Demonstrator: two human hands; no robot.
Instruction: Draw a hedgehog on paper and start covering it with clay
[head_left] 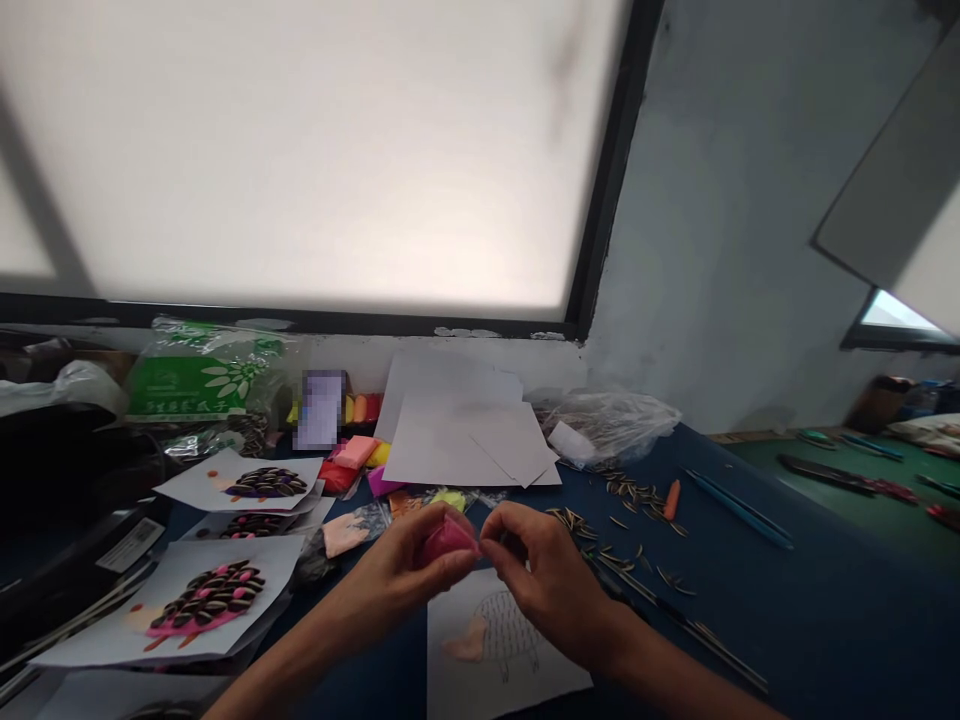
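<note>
My left hand (420, 555) is closed around a small pink packet (448, 538), which looks like modelling clay in clear wrap. At the packet's right edge, my right hand (536, 560) is closed in a pinch; its fingertips seem to touch the wrap. Below both hands lies a white sheet with a pencil-drawn hedgehog (510, 630), its head covered in peach clay (469, 640). Just left of my left hand is an opened packet of peach clay (352, 530). Loose striped sunflower seeds (637, 492) are scattered right of my right hand.
Finished seed-and-clay hedgehog pictures (210, 600) are stacked at the left. Coloured clay packets (356, 452), a stack of white paper (465, 430), a green seed bag (202, 370) and a plastic bag (622, 420) line the back. Tweezers (739, 508) and an orange stick (672, 499) lie right.
</note>
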